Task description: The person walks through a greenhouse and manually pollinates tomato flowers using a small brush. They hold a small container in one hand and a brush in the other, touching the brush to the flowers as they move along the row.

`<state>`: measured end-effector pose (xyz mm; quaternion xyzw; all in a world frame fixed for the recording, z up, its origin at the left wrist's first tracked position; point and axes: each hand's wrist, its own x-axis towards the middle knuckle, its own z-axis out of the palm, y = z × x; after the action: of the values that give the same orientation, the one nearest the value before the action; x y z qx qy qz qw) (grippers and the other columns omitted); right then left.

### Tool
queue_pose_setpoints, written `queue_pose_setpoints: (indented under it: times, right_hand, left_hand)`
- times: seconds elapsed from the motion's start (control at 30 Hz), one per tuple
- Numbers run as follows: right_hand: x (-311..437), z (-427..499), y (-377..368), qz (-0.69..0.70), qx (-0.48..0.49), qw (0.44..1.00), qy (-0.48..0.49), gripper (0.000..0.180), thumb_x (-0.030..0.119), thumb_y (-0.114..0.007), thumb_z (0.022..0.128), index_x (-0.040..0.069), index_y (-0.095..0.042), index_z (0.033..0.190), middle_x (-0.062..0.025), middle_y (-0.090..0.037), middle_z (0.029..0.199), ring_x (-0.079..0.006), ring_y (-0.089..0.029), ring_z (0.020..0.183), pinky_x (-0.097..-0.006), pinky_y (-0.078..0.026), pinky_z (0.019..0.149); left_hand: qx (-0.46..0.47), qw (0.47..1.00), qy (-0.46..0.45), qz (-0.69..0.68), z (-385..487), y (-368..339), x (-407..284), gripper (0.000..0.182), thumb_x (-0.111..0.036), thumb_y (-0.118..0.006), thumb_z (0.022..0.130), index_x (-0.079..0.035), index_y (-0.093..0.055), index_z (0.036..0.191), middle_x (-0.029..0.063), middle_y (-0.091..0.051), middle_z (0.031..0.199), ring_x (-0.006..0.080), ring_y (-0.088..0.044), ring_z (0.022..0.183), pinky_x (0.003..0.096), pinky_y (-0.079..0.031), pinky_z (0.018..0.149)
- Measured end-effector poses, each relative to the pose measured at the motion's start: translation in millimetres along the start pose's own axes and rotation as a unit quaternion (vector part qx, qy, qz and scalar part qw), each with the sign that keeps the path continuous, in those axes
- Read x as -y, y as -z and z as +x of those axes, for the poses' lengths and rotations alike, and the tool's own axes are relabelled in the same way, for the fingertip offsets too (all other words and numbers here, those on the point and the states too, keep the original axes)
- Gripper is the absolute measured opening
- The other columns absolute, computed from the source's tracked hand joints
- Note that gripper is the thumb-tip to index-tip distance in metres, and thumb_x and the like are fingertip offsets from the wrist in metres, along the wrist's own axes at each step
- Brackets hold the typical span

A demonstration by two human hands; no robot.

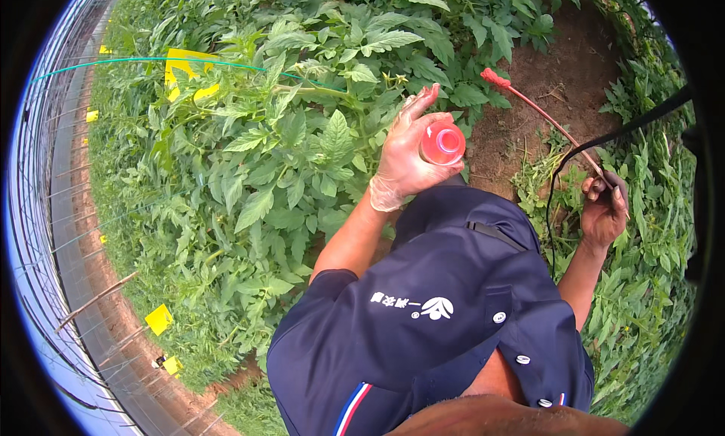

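My left hand, in a clear plastic glove, grips a small open-necked bottle of red liquid. The bottle's mouth faces up towards me. Red stains mark the glove's fingertips. Between the bare fingers of my right hand is a thin stick. Its far end carries a red-soaked wad, held out over the path, apart from the bottle. Leafy tomato plants grow close beside my left hand. Small yellow flowers hang just beyond its fingertips.
Bare soil forms a path between the plant rows. A black cord runs past my right hand. Yellow sticky cards stand among the plants on the left, and a green string stretches over the leaves.
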<state>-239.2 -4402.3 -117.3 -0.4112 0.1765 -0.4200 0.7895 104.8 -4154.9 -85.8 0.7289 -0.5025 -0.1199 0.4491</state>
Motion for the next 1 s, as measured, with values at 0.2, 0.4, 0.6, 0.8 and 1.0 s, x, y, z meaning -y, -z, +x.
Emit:
queue_pose_setpoints:
  times: [0.2, 0.4, 0.6, 0.8, 1.0]
  right_hand:
    - [-4, 71, 1, -0.014, 0.039, 0.998, -0.054, 0.043, 0.022, -0.053, 0.105, -0.011, -0.064, 0.130, -0.0155, -0.067, 0.096, -0.0216, -0.058, 0.081, -0.0435, -0.049, 0.085]
    - [-17, 150, 13, 0.024, 0.115, 0.985, -0.129, 0.042, 0.021, -0.053, 0.105, -0.012, -0.065, 0.129, -0.0153, -0.067, 0.094, -0.0224, -0.059, 0.080, -0.0431, -0.049, 0.085]
    - [-33, 227, 5, 0.034, 0.212, 0.953, -0.213, 0.040, 0.021, -0.057, 0.103, -0.012, -0.066, 0.124, -0.0156, -0.070, 0.094, -0.0224, -0.063, 0.078, -0.0412, -0.052, 0.083]
    - [-42, 254, -8, 0.012, 0.255, 0.937, -0.239, 0.040, 0.020, -0.058, 0.103, -0.013, -0.067, 0.123, -0.0169, -0.071, 0.094, -0.0227, -0.065, 0.077, -0.0403, -0.054, 0.082]
    - [-42, 253, -15, 0.017, 0.245, 0.944, -0.218, 0.040, 0.020, -0.057, 0.103, -0.013, -0.067, 0.122, -0.0162, -0.069, 0.090, -0.0232, -0.063, 0.076, -0.0426, -0.054, 0.082]
  left_hand:
    - [-0.038, 0.998, 0.030, 0.051, 16, -17, 50, 0.072, -0.033, -0.100, 0.061, -0.007, -0.073, 0.122, 0.0237, -0.047, 0.162, 0.0409, -0.047, 0.149, 0.0502, -0.038, 0.123]
    - [-0.079, 0.985, 0.150, 0.024, -25, -45, 52, 0.072, -0.024, -0.101, 0.060, -0.003, -0.073, 0.122, 0.0251, -0.043, 0.165, 0.0388, -0.053, 0.145, 0.0469, -0.046, 0.119]
    - [-0.215, 0.946, 0.243, 0.024, -39, -77, 38, 0.072, -0.025, -0.103, 0.061, -0.002, -0.075, 0.123, 0.0284, -0.027, 0.171, 0.0399, -0.050, 0.148, 0.0462, -0.048, 0.117]
    - [-0.230, 0.939, 0.256, -0.004, -39, -84, 46, 0.073, -0.023, -0.104, 0.057, -0.004, -0.076, 0.122, 0.0292, -0.027, 0.171, 0.0410, -0.054, 0.144, 0.0486, -0.050, 0.115]
    - [-0.201, 0.939, 0.276, -0.049, -53, -69, 48, 0.074, -0.023, -0.104, 0.056, -0.006, -0.077, 0.123, 0.0228, -0.026, 0.174, 0.0399, -0.046, 0.150, 0.0496, -0.045, 0.120]
